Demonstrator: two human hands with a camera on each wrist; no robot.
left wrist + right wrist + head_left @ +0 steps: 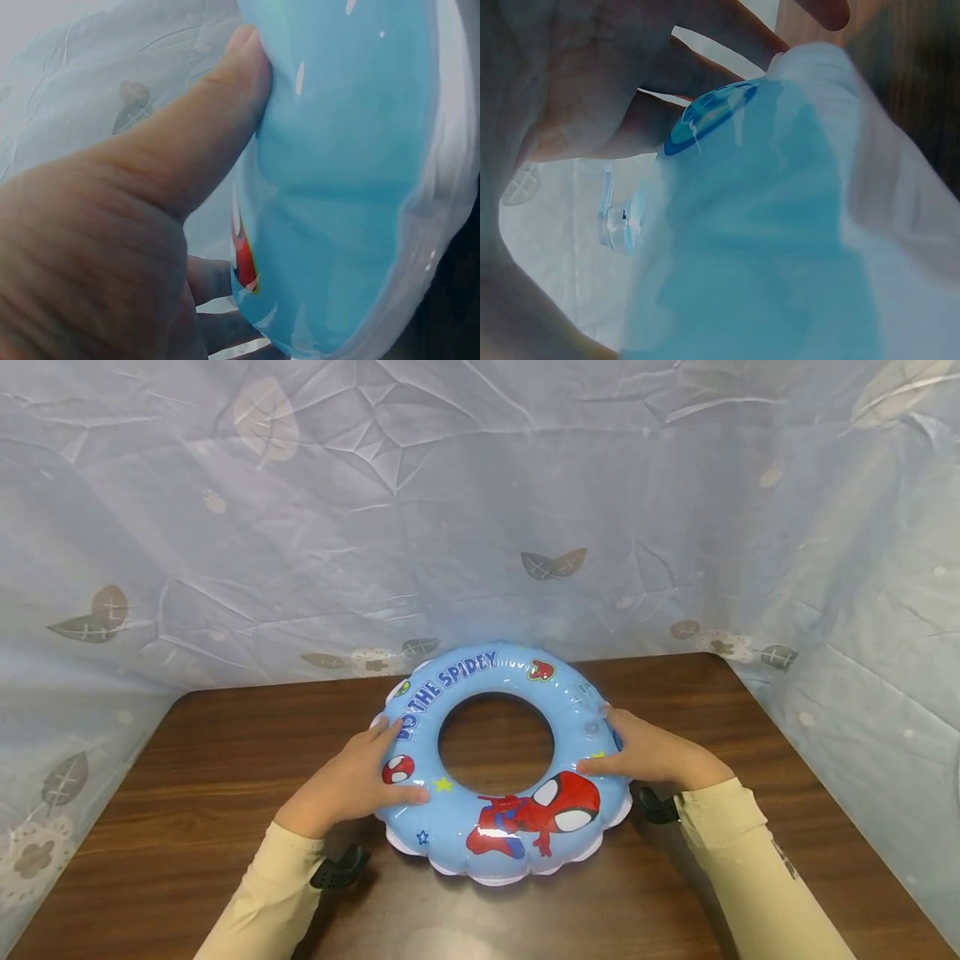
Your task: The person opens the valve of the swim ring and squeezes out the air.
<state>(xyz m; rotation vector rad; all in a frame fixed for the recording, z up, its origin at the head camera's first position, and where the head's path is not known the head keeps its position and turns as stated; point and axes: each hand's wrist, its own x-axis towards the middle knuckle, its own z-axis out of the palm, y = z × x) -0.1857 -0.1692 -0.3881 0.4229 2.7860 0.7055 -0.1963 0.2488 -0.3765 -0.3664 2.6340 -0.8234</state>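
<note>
A light blue inflated swim ring (491, 852) lies on the brown table, with red cartoon figures, yellow stars and lettering on it and a white scalloped outer edge. On its left side rests my left hand (360, 781), fingers spread and thumb laid on top of the tube, as the left wrist view (202, 142) thumb also shows. At the opposite side my right hand (648, 747) touches the tube, thumb on top, fingers along the outer edge. A clear valve (622, 221) stands up between that hand's thumb and fingers.
The wooden table (247, 760) extends around the ring on all sides. Pale blue cloth with leaf prints (465, 527) hangs behind it and along both sides. A dark strap device (341, 867) sits under the left wrist, and another (657, 806) under the right.
</note>
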